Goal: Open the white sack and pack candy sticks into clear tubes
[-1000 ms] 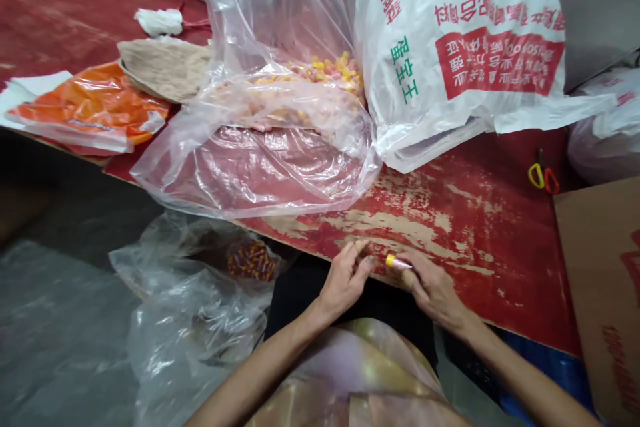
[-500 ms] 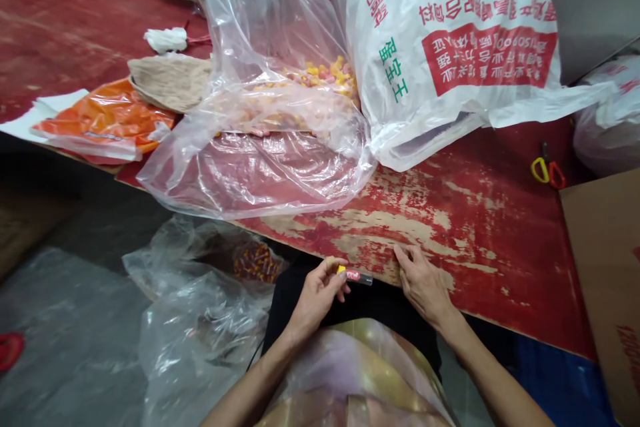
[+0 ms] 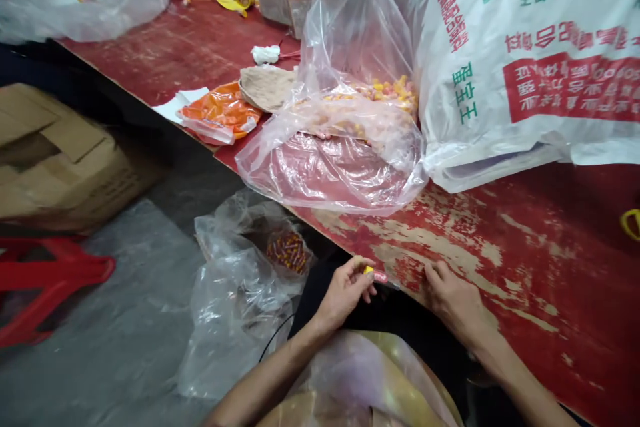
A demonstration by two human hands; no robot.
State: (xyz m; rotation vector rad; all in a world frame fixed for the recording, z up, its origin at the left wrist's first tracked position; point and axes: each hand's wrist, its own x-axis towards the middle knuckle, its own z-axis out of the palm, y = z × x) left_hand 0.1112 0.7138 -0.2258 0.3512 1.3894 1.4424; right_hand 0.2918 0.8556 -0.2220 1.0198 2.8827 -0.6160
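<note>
Head view. The left hand (image 3: 345, 290) hangs just off the near edge of the red table (image 3: 550, 227), its thumb and fingers pinched on a small capped tube (image 3: 376, 274) with a yellow end and a reddish body; the tube juts toward the table edge and lies between the two hands. The right hand (image 3: 453, 293) rests on the worn strip of the near edge, fingers loosely spread and pressed flat to the wood, holding nothing.

Judged from the layout, one tube is in hand and complete or nearly so. The floor bag (image 3: 250, 280), a clear sack below the table edge to the left of the left hand, holds a small cluster of like red-and-yellow pieces, so some output appears already gathered. The clear table bag (image 3: 330, 167), lying open further in from the near edge, still carries a heap of loose yellow and pink pieces (image 3: 395, 90), so much stock appears to remain.

Open room: the near edge between the hands and rightward is bare, scuffed wood. Inward, the clear table bag and a printed white sack (image 3: 500, 80) crowd the middle of the table. An orange packet (image 3: 220, 113) sits at the left edge. Below left, a cardboard box (image 3: 60, 160) and a red stool (image 3: 50, 280) stand on the floor, well apart from the hands.
</note>
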